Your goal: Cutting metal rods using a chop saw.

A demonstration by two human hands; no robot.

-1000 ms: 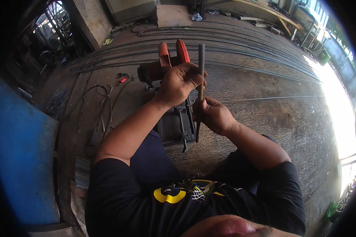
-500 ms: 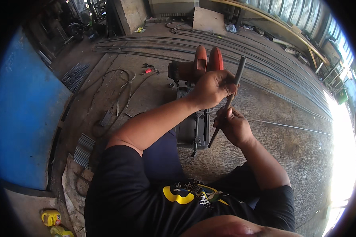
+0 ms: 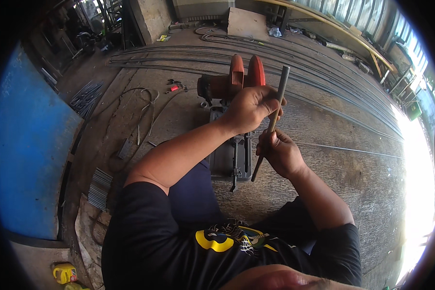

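Note:
Both my hands grip one grey metal rod [image 3: 281, 87], which slants from upper right to lower left in front of me. My left hand [image 3: 253, 109] is closed round its upper part, thumb and fingers wrapped on it. Lower down, my right hand [image 3: 281, 152] is closed round the rod, whose darker lower end pokes out below the fist. Under and behind the hands stands a red and black chop saw [image 3: 231, 81] on a dark base with a clamp screw [image 3: 236, 159]. My left forearm and hand hide part of the saw.
Long thin steel bars [image 3: 324, 87] lie across the floor beyond the saw. A bundle of short rods [image 3: 100, 187] lies at my left, near a blue panel [image 3: 29, 145]. A cable [image 3: 152, 104] loops over the floor left of the saw. A yellow container [image 3: 65, 273] stands at the lower left.
The rod has tilted a little more upright, and both hands keep their grip on it. The whole view has shifted slightly, so the surroundings appear a bit farther left.

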